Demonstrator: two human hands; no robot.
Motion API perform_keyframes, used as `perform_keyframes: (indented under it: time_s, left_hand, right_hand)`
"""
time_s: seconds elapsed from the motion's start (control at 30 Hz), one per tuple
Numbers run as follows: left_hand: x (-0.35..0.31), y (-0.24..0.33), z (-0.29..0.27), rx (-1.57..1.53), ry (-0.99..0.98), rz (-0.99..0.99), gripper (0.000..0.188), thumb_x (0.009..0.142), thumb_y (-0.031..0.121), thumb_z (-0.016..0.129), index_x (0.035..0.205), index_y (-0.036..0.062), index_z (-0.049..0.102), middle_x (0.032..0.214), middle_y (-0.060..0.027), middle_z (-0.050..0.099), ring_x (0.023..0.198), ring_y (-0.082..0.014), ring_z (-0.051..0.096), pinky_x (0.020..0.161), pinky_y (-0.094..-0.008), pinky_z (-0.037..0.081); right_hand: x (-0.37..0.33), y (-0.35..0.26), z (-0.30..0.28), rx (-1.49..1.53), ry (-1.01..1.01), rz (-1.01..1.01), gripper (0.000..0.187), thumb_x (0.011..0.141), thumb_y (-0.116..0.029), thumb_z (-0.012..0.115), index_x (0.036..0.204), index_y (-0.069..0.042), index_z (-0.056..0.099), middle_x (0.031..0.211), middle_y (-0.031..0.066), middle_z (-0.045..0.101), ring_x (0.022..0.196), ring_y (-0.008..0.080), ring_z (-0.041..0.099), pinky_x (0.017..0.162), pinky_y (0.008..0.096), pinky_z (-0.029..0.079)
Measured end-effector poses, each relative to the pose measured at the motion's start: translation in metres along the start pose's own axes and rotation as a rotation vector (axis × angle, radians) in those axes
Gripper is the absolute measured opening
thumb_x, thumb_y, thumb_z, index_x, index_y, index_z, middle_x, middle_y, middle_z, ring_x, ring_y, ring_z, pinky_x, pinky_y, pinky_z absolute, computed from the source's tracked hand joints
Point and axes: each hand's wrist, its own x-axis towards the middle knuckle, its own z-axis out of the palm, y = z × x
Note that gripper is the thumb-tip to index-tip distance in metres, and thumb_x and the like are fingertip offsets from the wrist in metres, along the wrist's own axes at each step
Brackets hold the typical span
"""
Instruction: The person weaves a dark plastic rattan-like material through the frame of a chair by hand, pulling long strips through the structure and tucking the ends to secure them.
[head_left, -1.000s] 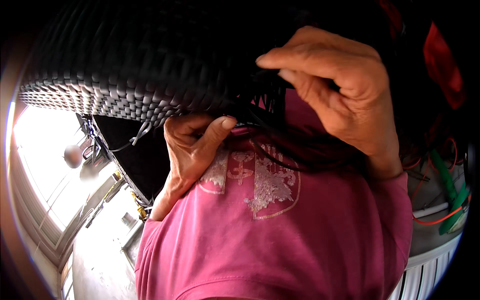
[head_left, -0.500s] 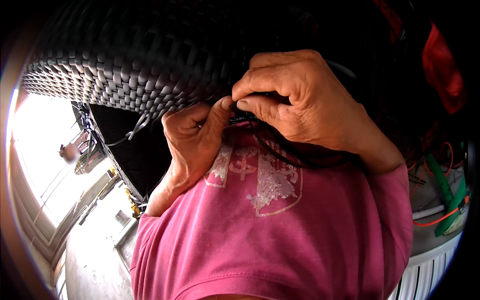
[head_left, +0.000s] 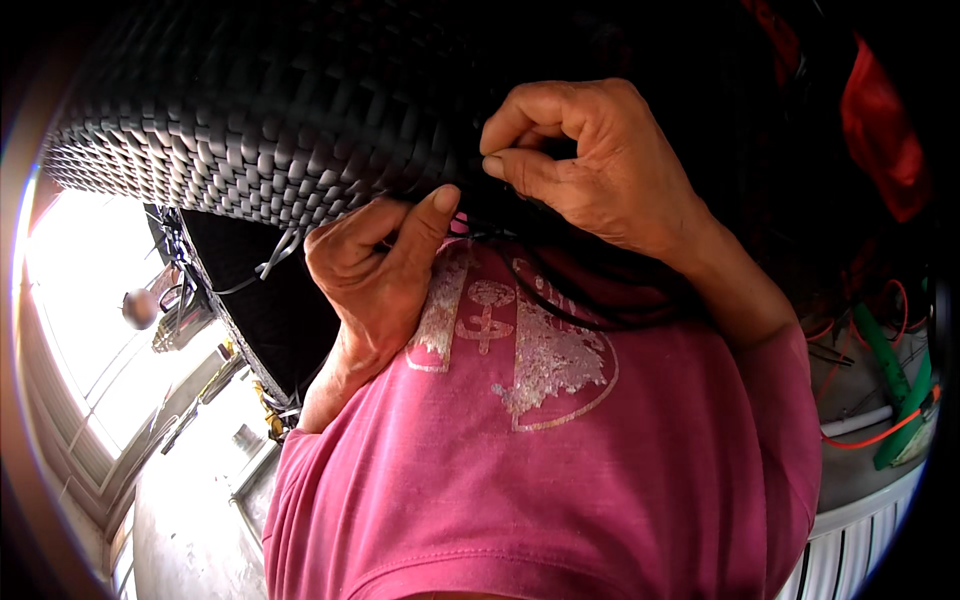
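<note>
A large black wicker piece (head_left: 260,150), woven from flat strips, bulges across the upper left. My left hand (head_left: 375,265) is at its lower edge, fingers curled and thumb pointing up. What those fingers grip is hidden. To the right and higher, my right hand (head_left: 600,165) pinches thumb against forefinger before a dark background, apparently on a thin black strand. Loops of black strand (head_left: 570,315) hang below it across the front of my pink shirt (head_left: 540,480). Loose strip ends (head_left: 280,250) poke out under the weave, left of my left hand.
A black panel (head_left: 260,290) with a frame edge stands below the weave at left, beside a bright window (head_left: 90,290). Red cloth (head_left: 880,140) hangs at upper right. Green strips (head_left: 885,370) and an orange cord (head_left: 870,440) lie at right above a white slatted surface (head_left: 850,550).
My hands, close together before, have moved apart. The right hand has risen, still pinching; the left has shifted slightly left and its thumb has come away from the right fingertips.
</note>
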Motion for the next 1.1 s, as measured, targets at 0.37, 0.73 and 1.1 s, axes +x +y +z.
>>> perform_keyframes:
  time_s: [0.37,0.73,1.1]
  left_hand:
    - [0.001,0.006,-0.006,0.010,-0.087,-0.152,0.030,0.084,0.011,0.075,0.059,0.0006,0.062,0.051,-0.0006,0.056,0.046,-0.0039,0.044,0.043,-0.0218,0.031]
    - [0.004,-0.003,-0.015,-0.012,-0.179,-0.189,0.023,0.086,0.011,0.071,0.067,-0.0021,0.067,0.060,-0.0065,0.064,0.049,-0.0086,0.055,0.048,-0.0226,0.040]
    - [0.004,-0.012,-0.012,-0.223,-0.163,-0.159,0.020,0.087,0.005,0.062,0.069,-0.0024,0.067,0.056,-0.0049,0.062,0.048,-0.0070,0.055,0.047,-0.0216,0.039]
  right_hand:
    - [0.014,0.008,-0.008,0.132,-0.208,0.124,0.007,0.080,-0.003,0.066,0.083,0.001,0.071,0.069,0.0078,0.070,0.056,0.0157,0.063,0.054,0.0277,0.048]
    - [0.045,0.015,-0.025,-0.016,-0.568,0.125,0.015,0.088,-0.012,0.067,0.100,-0.004,0.072,0.081,0.0038,0.069,0.063,0.0072,0.058,0.059,0.0219,0.046]
    - [0.064,0.007,-0.019,0.311,-0.633,0.216,0.015,0.080,0.006,0.069,0.093,0.002,0.063,0.082,0.0049,0.065,0.075,0.0094,0.061,0.068,0.0222,0.049]
